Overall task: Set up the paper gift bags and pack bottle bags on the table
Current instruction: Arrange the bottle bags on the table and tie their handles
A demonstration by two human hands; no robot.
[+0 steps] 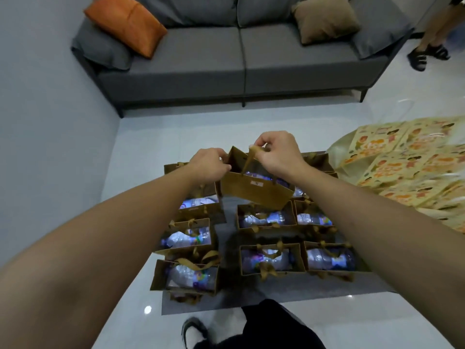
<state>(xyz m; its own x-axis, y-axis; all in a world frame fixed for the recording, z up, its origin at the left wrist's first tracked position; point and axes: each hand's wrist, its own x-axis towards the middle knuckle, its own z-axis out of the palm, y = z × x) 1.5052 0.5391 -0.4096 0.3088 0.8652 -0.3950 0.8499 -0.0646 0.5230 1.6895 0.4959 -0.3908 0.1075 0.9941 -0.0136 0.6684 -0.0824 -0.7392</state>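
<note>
I hold a brown paper gift bag (254, 191) up above the low grey table (312, 287). My left hand (210, 165) grips its left rim. My right hand (278, 153) pinches the ribbon handle (250, 156) at the top. Plastic bottles show inside the lifted bag. Below it, several more brown gift bags (187, 275) stand open in rows on the table, each with bottles inside.
A grey sofa (226, 64) with an orange cushion (125, 22) and a tan cushion (324, 21) stands behind the table. Patterned yellow bags (402, 167) lie piled at the right. Another person's legs (432, 46) stand at the far right. My foot (192, 331) is below the table edge.
</note>
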